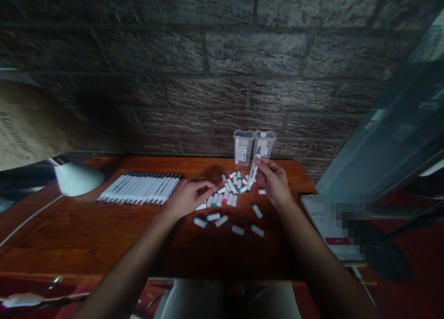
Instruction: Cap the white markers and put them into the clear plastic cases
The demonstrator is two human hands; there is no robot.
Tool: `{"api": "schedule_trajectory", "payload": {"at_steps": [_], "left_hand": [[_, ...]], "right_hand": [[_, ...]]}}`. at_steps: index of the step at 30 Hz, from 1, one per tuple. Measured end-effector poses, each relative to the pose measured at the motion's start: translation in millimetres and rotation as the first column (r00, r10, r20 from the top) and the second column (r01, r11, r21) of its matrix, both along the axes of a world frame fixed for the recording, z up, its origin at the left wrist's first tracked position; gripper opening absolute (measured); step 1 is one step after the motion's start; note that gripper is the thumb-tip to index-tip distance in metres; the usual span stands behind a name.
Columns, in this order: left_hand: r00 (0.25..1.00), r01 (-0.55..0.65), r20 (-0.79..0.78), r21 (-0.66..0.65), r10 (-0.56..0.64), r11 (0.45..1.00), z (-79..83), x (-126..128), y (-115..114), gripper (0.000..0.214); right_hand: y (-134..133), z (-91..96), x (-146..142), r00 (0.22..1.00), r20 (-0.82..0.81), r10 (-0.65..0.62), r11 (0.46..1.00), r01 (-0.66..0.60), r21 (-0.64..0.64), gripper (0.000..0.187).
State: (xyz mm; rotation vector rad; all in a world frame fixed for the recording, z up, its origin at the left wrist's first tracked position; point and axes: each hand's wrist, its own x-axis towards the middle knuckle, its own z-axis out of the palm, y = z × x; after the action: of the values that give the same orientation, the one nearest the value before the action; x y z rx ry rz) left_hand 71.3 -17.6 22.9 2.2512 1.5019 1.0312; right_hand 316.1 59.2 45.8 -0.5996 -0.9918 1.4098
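Note:
My right hand (274,180) is closed round the upper end of a white marker (253,172), tilted with its dark tip downward. Below that tip lies a heap of loose white marker caps (231,185) with coloured ends. My left hand (192,196) reaches to the heap's left side, thumb and fingers apart, its fingertips by a cap (221,190); whether they touch it I cannot tell. Several more caps, among them a yellow-ended cap (221,221), are scattered nearer to me. A neat row of white markers (140,188) lies left of my left hand.
Two clear plastic containers (243,147) stand by the stone wall (222,92) at the back of the wooden table (104,235). On the left is a lamp with a white base (77,178). A tablet-like device (342,249), partly blurred out, lies at the right edge.

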Motion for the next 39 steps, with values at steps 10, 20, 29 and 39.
{"api": "schedule_trajectory", "payload": {"at_steps": [10,20,29,39], "left_hand": [[0.996,-0.027,-0.086,-0.155,0.013,0.988,1.9,-24.6,4.5,0.029],[0.994,0.086,-0.024,-0.46,-0.109,0.884,7.4,-44.1,-0.7,0.035],[0.977,-0.046,-0.21,-0.288,-0.016,0.956,-2.1,-34.6,5.8,0.02],[0.976,0.006,0.217,-0.004,-0.005,1.0,8.1,-5.6,-2.2,0.024]], "right_hand": [[1.9,-8.8,-3.4,0.999,0.033,0.033,0.999,-0.032,-0.004,0.036],[4.2,-12.3,-2.3,0.997,0.054,0.047,0.999,-0.047,0.004,0.036],[3.4,-14.6,-2.0,0.989,0.104,0.105,0.99,-0.113,0.079,0.026],[-24.6,-2.0,-12.2,0.968,0.127,0.215,0.955,-0.236,0.18,0.038]]}}
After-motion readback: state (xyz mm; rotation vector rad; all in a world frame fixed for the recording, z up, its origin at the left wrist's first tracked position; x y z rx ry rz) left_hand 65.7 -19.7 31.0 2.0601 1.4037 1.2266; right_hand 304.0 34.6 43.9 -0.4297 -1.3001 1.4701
